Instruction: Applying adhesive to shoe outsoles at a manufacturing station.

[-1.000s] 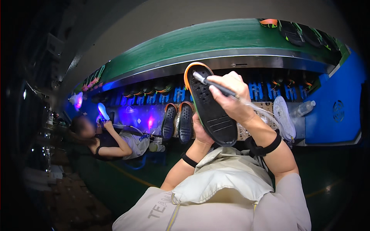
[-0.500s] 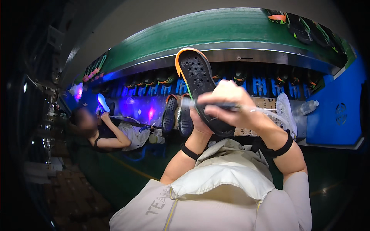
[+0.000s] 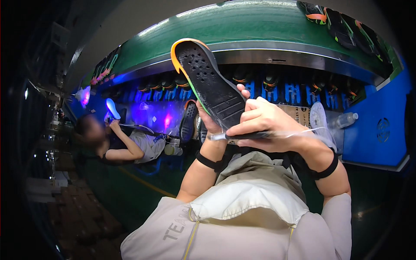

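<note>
A black shoe sole [image 3: 206, 78] with an orange-and-green edge and a patch of round holes is tilted up in front of me. My left hand [image 3: 211, 120] grips it near its lower end, palm behind it and fingertips showing round its right edge. My right hand [image 3: 271, 123] is closed round a slim dark-handled tool [image 3: 219, 137] with a pale tip, and a clear tube [image 3: 299, 132] trails from it over my wrist. The tip lies by the sole's lower left edge; whether it touches cannot be made out.
Ahead, shoes stand on blue racks [image 3: 292, 93] beneath a green conveyor belt [image 3: 216, 28]. More soles [image 3: 188, 119] lie behind my left hand. At right are a clear bottle [image 3: 344, 120] and a blue cabinet [image 3: 381, 125]. To the left, a co-worker [image 3: 125, 145] handles a sole under violet light.
The sole has shifted up and left, with my left hand moving left. My right hand has dropped lower with the tool, whose blurred tip is now clearer near the sole's lower end.
</note>
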A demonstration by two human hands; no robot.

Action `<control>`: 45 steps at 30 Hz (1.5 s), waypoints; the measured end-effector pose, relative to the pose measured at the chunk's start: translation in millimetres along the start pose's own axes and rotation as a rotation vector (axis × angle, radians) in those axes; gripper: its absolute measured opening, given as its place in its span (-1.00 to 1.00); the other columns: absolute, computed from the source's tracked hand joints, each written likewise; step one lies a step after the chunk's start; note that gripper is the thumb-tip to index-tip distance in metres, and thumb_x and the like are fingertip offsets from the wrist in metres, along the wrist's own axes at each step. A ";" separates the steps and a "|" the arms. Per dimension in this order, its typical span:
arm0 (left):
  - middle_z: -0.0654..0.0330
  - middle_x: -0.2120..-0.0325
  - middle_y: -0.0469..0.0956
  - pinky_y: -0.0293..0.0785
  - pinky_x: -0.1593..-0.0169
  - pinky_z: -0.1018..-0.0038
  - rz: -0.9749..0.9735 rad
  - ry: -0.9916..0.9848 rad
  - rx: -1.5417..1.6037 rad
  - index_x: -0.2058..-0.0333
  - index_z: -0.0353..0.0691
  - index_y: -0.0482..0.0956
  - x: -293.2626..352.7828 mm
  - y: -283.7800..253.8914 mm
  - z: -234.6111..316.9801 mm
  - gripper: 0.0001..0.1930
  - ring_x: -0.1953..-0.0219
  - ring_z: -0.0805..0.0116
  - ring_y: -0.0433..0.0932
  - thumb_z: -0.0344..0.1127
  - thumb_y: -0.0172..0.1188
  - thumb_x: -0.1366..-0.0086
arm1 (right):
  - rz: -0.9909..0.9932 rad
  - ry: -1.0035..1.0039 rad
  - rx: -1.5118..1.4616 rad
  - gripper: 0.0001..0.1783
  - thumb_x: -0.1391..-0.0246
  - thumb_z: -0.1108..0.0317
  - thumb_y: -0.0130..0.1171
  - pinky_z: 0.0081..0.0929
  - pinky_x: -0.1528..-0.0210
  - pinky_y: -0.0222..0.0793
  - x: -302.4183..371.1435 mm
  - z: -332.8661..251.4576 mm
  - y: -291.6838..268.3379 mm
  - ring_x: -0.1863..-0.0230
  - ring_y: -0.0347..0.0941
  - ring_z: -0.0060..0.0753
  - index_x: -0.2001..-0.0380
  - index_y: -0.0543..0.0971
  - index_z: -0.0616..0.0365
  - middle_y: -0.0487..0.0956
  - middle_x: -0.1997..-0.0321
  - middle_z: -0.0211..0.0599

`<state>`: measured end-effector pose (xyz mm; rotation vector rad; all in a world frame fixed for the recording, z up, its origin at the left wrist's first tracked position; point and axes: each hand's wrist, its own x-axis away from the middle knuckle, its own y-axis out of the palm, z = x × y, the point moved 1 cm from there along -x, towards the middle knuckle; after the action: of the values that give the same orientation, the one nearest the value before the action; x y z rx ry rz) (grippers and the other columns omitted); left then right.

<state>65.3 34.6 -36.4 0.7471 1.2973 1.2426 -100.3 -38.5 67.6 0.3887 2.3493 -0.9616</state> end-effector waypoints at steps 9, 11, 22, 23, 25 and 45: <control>-0.16 -0.19 0.46 0.47 -0.35 0.01 -0.059 -0.064 -0.068 -0.31 -0.53 0.29 -9.0 6.4 20.1 0.23 -0.26 -0.12 0.48 0.63 0.21 -0.10 | -0.098 0.070 -0.171 -0.58 0.09 0.37 0.52 -0.26 0.14 0.28 5.9 -10.1 -12.7 0.28 0.43 -0.25 0.07 0.75 -0.01 0.52 0.46 -0.44; -0.18 -0.19 0.45 0.47 -0.35 -0.02 -0.174 -0.164 -0.090 -0.32 -0.52 0.29 -11.3 11.0 26.8 0.25 -0.24 -0.12 0.50 0.63 0.22 -0.08 | 0.028 0.204 0.139 -0.59 0.08 0.38 0.51 -0.26 0.15 0.26 6.1 -8.6 -12.4 0.28 0.43 -0.24 0.08 0.75 -0.01 0.52 0.44 -0.43; -0.37 -0.17 0.46 0.56 -0.23 -0.07 -0.093 -0.164 -0.395 -0.33 -0.49 0.31 -28.1 42.5 51.4 0.05 -0.16 -0.26 0.56 0.49 -0.02 -0.30 | -0.202 0.066 0.079 -0.64 -0.04 0.34 0.46 -0.24 0.20 0.28 3.3 -13.5 -13.1 0.32 0.47 -0.19 0.05 0.73 0.00 0.55 0.42 -0.38; -0.42 -0.09 0.54 0.60 -0.20 -0.04 -0.089 -0.185 -0.456 -0.30 -0.56 0.33 -28.5 45.8 53.3 -0.03 -0.09 -0.27 0.63 0.40 -0.13 -0.39 | -0.215 0.061 0.076 -0.64 -0.04 0.34 0.46 -0.24 0.20 0.28 3.2 -13.8 -14.6 0.32 0.47 -0.19 0.05 0.73 0.00 0.55 0.42 -0.38; -0.43 -0.04 0.57 0.62 -0.18 0.00 -0.051 -0.181 -0.438 -0.27 -0.57 0.36 -29.9 50.2 56.4 -0.13 -0.06 -0.28 0.65 0.27 -0.14 -0.43 | -0.218 0.166 -0.188 -0.67 -0.05 0.34 0.46 -0.24 0.20 0.28 6.2 -12.8 -20.9 0.31 0.47 -0.20 0.06 0.74 -0.01 0.55 0.44 -0.38; 0.14 0.02 0.69 0.59 -0.06 0.48 0.314 -0.581 -0.771 -0.13 -0.34 0.61 -57.3 33.4 68.0 -0.61 0.04 0.44 0.67 -0.21 0.19 -0.47 | -0.237 0.101 0.095 -0.63 -0.04 0.34 0.47 -0.27 0.09 0.37 17.7 0.4 -12.0 0.20 0.49 -0.22 0.03 0.72 -0.04 0.60 0.31 -0.36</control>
<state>131.5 3.8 24.3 0.6704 0.1853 1.4824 -119.8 -46.3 63.4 0.2016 2.4883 -1.1919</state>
